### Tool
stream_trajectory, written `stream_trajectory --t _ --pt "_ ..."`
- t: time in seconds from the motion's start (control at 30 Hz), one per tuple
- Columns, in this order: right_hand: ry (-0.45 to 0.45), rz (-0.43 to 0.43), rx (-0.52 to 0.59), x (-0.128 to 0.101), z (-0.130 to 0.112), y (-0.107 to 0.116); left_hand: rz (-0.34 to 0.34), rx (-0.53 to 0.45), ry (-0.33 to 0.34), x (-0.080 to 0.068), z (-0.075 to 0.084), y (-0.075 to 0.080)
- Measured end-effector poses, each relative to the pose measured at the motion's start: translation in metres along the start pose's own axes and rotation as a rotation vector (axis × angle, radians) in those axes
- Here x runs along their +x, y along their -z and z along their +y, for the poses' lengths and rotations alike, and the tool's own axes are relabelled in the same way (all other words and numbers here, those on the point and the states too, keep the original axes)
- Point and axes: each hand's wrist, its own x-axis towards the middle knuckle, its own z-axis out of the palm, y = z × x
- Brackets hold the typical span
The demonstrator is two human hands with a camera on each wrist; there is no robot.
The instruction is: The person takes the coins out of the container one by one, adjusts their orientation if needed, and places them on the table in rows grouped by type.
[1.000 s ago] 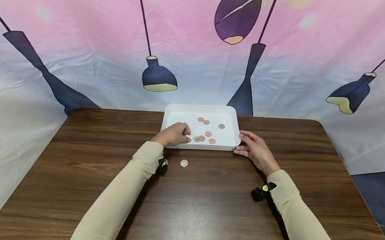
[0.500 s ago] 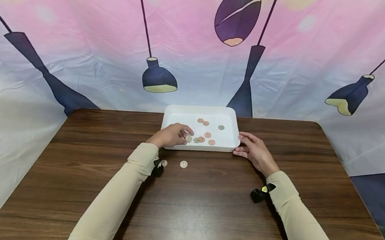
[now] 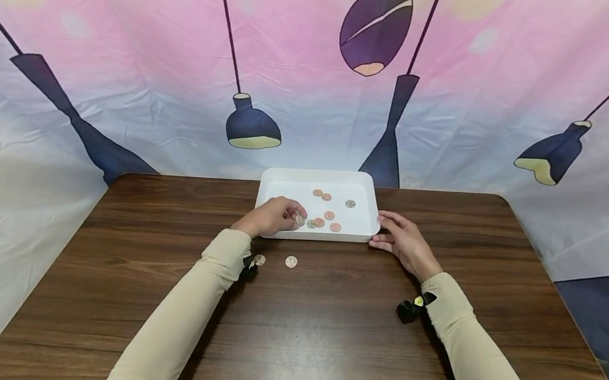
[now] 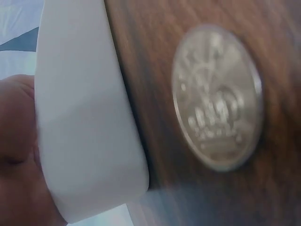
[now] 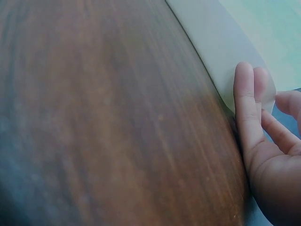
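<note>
A shallow white tray holds several copper and silver coins, including a copper coin and a silver coin. My left hand reaches over the tray's front left corner and pinches a coin between thumb and fingers. In the left wrist view the tray wall hides its fingertips. At the opposite front corner my right hand holds the tray, thumb and fingers on either side of the corner; its straight fingers lie along the white wall in the right wrist view.
Two coins lie on the brown wooden table in front of the tray: one coin stands apart, another coin is right by my left wrist. Behind the table hangs a printed cloth with a lamp pattern.
My left hand has drawn back slightly to the left, and its fingers have opened and closed again around the coin. The table coin beside the left wrist shows more fully. My right hand stays put.
</note>
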Motion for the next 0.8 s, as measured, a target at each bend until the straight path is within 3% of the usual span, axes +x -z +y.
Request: stream_trajectory --t 0.17,0.4,0.6,0.8 --pt "-0.002 -0.003 0.0 0.001 0.001 0.0 0.061 0.008 -0.026 -0.004 0.005 -0.002" --pt "-0.004 -0.002 -0.002 0.0 0.0 0.0 0.158 -0.035 -0.078 -0.022 0.025 -0.011" --pt "-0.001 0.006 0.004 -0.001 0.0 0.001 0.187 -0.054 -0.09 -0.035 0.041 -0.021" --pt "-0.003 -0.001 0.006 -0.001 -0.001 0.0 0.194 -0.084 -0.111 -0.046 0.047 -0.033"
